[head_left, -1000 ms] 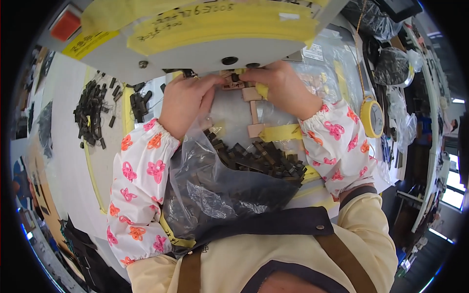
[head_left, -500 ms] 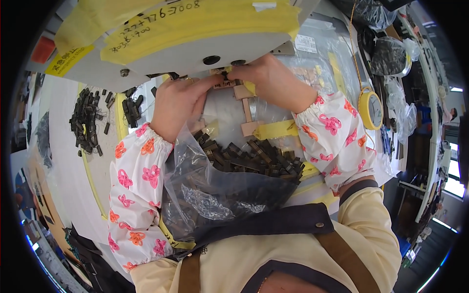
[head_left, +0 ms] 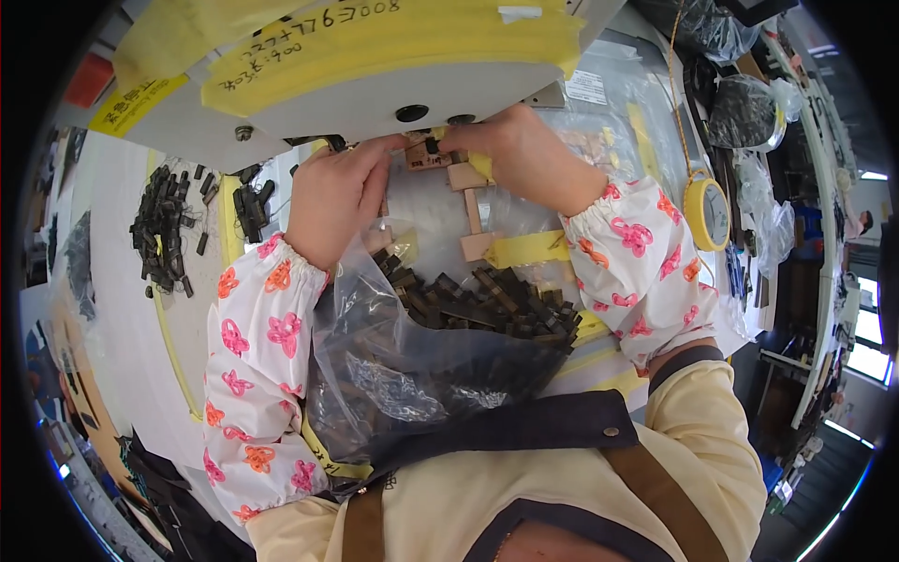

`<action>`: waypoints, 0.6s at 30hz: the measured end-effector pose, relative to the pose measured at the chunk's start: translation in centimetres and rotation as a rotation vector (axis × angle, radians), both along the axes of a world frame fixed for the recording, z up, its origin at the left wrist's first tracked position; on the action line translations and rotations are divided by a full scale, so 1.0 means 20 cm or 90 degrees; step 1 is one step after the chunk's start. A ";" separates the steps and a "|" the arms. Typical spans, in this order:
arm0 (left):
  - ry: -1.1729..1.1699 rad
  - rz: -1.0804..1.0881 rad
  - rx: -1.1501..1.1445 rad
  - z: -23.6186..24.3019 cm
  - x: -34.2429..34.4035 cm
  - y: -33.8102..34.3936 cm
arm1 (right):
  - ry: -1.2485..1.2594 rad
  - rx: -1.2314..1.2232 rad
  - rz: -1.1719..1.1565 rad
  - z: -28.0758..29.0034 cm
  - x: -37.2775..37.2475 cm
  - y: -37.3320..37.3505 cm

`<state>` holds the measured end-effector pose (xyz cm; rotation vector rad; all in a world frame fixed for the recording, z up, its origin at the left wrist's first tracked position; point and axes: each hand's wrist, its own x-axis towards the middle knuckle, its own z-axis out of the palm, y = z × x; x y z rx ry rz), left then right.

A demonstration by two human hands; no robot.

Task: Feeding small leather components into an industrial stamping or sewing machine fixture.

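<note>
Under the edge of a grey machine head (head_left: 356,117), both my hands are at a small pinkish block (head_left: 428,161) on the worktable. A small black piece (head_left: 432,146) sits at this block. My right hand (head_left: 534,161) is curled, its fingertip touching the black piece; its other fingers are hidden. To the left, my left hand (head_left: 339,192) stretches its index finger toward the block, short of the black piece, with the thumb apart. The machine hides its remaining fingertips. Nearer my body lies a clear plastic bag (head_left: 393,375) of dark rectangular pieces (head_left: 496,304).
Loose black pieces (head_left: 164,229) with thin wires lie at the left, beside a smaller group (head_left: 251,211). Pinkish blocks (head_left: 476,247) and yellow tape (head_left: 529,249) are right of centre. A yellow round clock (head_left: 707,214) hangs by a cord at the right.
My left index finger has drawn back a little leftward from the small black piece. My right hand stays almost in place. The view has shifted slightly.
</note>
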<state>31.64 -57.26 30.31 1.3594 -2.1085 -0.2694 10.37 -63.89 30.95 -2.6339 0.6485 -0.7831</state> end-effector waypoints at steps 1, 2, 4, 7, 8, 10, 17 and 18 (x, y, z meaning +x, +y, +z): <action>0.001 -0.001 0.000 -0.01 0.00 0.00 | -0.001 -0.014 0.004 0.00 -0.01 0.00; -0.014 0.008 -0.006 -0.01 -0.01 -0.01 | -0.001 -0.014 0.004 -0.01 -0.01 -0.01; -0.031 0.017 -0.011 -0.02 -0.01 -0.01 | -0.005 -0.029 0.009 -0.01 -0.01 -0.01; -0.036 -0.010 0.004 0.00 -0.01 -0.01 | -0.001 -0.016 0.002 0.00 -0.01 0.00; -0.094 -0.044 -0.052 0.01 -0.01 -0.02 | -0.001 -0.016 0.001 0.00 -0.02 0.00; -0.151 -0.081 -0.109 0.02 -0.02 -0.02 | 0.015 -0.014 0.003 0.00 -0.03 -0.01; -0.271 -0.064 -0.019 0.06 -0.03 0.00 | -0.154 0.311 -0.114 0.02 -0.08 -0.04; -0.271 -0.065 -0.021 0.06 -0.03 0.00 | -0.156 0.297 -0.127 0.03 -0.10 -0.05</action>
